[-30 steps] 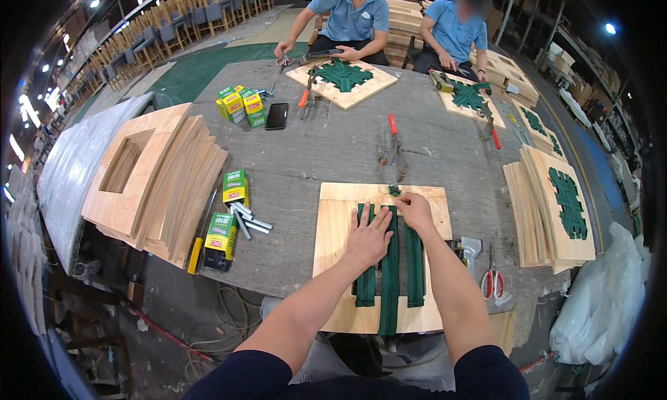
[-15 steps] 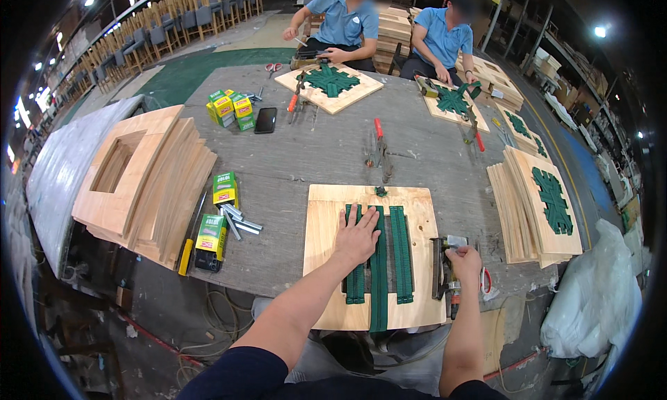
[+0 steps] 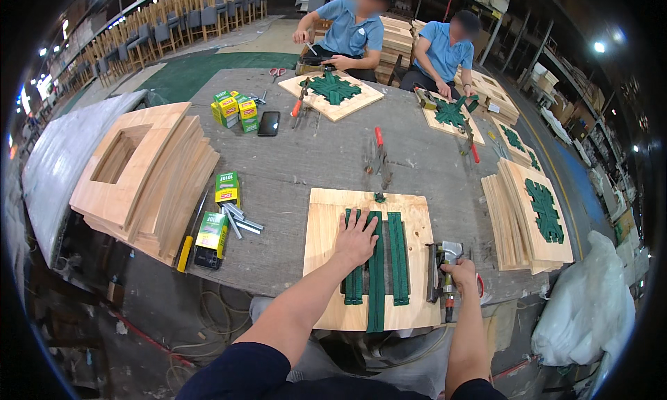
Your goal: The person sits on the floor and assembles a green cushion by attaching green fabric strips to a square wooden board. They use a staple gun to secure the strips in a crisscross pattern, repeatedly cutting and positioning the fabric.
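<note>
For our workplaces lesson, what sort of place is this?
Likely a furniture workshop: rows of chairs stand behind, wooden frames are stacked at left, and panels with green webbing lie on the worktable.

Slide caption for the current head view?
Left hand flat on dark green woven straps across a pale square wooden frame; right hand at a silver metal staple gun beside it.

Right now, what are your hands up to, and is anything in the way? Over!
Left hand spread on green straps, wooden board underneath. Right hand at staple gun, grip unclear. Red-handled scissors close beside right hand.
</note>
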`<state>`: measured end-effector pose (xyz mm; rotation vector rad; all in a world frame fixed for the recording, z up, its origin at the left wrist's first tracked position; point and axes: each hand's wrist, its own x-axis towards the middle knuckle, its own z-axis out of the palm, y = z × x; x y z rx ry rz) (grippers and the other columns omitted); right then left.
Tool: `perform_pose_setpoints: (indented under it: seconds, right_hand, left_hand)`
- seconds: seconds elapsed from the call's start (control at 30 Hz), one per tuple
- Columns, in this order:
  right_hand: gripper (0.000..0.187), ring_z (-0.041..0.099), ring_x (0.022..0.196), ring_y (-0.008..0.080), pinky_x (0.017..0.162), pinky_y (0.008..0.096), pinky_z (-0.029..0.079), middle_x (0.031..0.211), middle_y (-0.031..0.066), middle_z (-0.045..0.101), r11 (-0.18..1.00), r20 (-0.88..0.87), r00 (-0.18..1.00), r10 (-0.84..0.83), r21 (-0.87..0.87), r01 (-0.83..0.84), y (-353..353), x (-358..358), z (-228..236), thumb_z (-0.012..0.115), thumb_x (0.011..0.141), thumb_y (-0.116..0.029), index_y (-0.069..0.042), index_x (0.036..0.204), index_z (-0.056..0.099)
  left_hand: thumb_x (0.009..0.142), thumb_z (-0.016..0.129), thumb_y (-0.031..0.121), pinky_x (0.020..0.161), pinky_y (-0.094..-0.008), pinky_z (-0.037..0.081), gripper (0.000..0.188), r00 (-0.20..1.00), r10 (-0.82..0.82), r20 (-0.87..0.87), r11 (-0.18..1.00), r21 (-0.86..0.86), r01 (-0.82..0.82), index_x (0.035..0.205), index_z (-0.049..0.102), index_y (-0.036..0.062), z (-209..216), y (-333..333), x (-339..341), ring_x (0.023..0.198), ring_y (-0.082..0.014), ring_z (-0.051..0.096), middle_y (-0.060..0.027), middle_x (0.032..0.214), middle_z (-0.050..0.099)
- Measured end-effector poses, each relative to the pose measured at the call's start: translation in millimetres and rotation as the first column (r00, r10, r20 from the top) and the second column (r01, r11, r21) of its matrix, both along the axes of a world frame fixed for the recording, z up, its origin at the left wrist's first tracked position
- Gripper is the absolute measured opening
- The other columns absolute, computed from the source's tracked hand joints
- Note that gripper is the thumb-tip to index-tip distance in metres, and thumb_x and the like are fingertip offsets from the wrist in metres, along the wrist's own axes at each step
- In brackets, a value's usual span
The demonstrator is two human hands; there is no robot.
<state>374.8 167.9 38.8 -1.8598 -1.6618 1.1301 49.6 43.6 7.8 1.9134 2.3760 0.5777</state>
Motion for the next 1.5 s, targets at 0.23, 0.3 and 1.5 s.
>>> perform_pose_setpoints:
  seconds: [0.23,0.3,1.5]
  right_hand:
    - [0.027,0.06,0.051,0.0199,0.046,0.0351,0.049,0.072,0.0081,0.063,0.997,-0.413,0.911,0.003,-0.064,-0.032,-18,-37,48,0.079,0.077,-0.001,0.001,0.097,0.06]
    - [0.03,0.06,0.052,0.019,0.046,0.0354,0.05,0.072,0.0058,0.061,0.987,-0.506,0.862,-0.012,-0.142,-0.069,-23,-57,65,0.082,0.083,-0.014,-0.001,0.098,0.059]
    - [0.019,0.054,0.05,0.0125,0.044,0.0319,0.045,0.077,0.0028,0.063,0.94,-0.274,0.918,0.289,-0.104,-0.326,-16,-232,48,0.073,0.095,-0.023,-0.007,0.102,0.065]
  left_hand:
    - [0.106,0.045,0.043,0.125,-0.06,0.015,0.057,1.0,0.01,-0.011,1.0,0.003,-0.01,0.157,0.043,0.0178,-3,-3,-6,0.156,-0.0372,0.022,-0.0089,0.168,0.03]
    - [0.106,0.045,0.042,0.125,-0.0601,0.015,0.057,1.0,0.007,-0.008,1.0,-0.005,-0.007,0.157,0.043,0.0176,-4,-5,-6,0.156,-0.0373,0.022,-0.0087,0.168,0.03]
    - [0.103,0.053,0.037,0.124,-0.0608,0.016,0.053,0.998,0.007,0.07,0.997,0.08,-0.012,0.152,0.051,0.0154,-6,-2,-8,0.154,-0.0383,0.025,-0.0119,0.164,0.037]
